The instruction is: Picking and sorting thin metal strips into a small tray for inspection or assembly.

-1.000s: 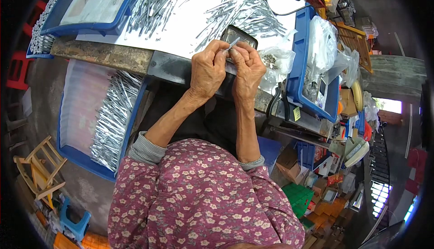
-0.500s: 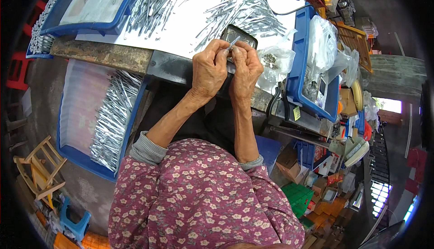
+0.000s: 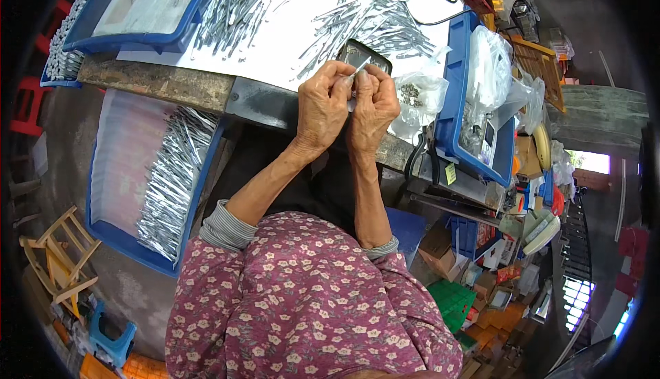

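my left hand [image 3: 323, 104] and my right hand [image 3: 373, 107] were drawn close together above the near edge of the worktable [image 3: 292, 31], and both grips were closed at the fingertips on one slim metal piece [image 3: 360, 67]. i had it pinched between thumb and fingers on each side, tilted, with its pale upper end sticking out past my fingertips; my own fingers hid the rest of it, so i could not tell its full shape. just beyond it was a small dark tray [image 3: 375, 56], partly covered by my hands. farther back lay a loose heap of grey metal strips [image 3: 378, 25], and a second heap [image 3: 237, 18] spread out to the left, near a blue tray [image 3: 137, 43] lined with pale sheeting. to the right of my right hand sat a clear plastic bag [image 3: 430, 90] with small parts in it, next to a blue bin [image 3: 457, 97] holding more plastic bags. dark-handled pliers [image 3: 435, 162] hung over the table's edge below that bin. low on my left, a deeper blue tray [image 3: 130, 245] held many bright strips [image 3: 175, 186].
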Available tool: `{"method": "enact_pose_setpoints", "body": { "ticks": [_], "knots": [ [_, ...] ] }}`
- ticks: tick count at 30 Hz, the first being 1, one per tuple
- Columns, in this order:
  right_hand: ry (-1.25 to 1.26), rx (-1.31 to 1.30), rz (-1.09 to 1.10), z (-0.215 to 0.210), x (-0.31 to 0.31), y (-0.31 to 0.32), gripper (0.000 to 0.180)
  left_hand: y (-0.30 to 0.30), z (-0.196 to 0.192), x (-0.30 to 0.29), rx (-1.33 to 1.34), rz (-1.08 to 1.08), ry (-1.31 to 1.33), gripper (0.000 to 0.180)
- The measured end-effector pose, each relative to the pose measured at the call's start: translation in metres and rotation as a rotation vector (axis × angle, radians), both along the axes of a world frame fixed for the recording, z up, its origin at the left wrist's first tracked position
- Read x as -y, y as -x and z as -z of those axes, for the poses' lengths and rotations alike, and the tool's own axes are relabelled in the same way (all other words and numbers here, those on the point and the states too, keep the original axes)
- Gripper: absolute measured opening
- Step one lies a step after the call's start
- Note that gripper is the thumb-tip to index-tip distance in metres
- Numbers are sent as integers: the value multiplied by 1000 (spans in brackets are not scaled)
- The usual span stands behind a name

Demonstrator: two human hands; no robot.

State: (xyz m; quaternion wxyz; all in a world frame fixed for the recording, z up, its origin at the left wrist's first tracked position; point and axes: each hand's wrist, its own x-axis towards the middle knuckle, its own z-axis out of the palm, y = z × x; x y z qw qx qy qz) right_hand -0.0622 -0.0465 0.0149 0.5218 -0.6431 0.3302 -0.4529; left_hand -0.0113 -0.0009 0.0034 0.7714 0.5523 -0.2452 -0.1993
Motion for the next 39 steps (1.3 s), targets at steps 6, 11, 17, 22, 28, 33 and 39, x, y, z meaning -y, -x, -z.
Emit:
{"method": "enact_pose_setpoints", "body": {
  "ticks": [6, 11, 17, 22, 28, 33, 39],
  "knots": [
    [160, -117, 127, 6, 9, -2, 20, 1, -2, -1, -25, 113, -74, 11],
    [49, 26, -14, 2, 7, -1, 28, -5, -5, 1, -231, 135, 106, 11],
    [-86, 77, -115, -1, 15, 4, 30, -11, -7, -4, -427, 271, 213, 13],
    [-52, 76, -98, 0, 11, -1, 31, -15, -4, -4, -430, 268, 223, 12],
    [33, 72, -145, 8, 11, 1, 33, -16, -6, -5, -427, 265, 222, 10],
    [62, 71, -147, 7, 12, 1, 34, -9, 2, -2, -372, 231, 173, 8],
    [296, -96, 63, 7, 12, -1, 28, -3, 0, 1, -220, 168, 48, 8]
  ]
}}
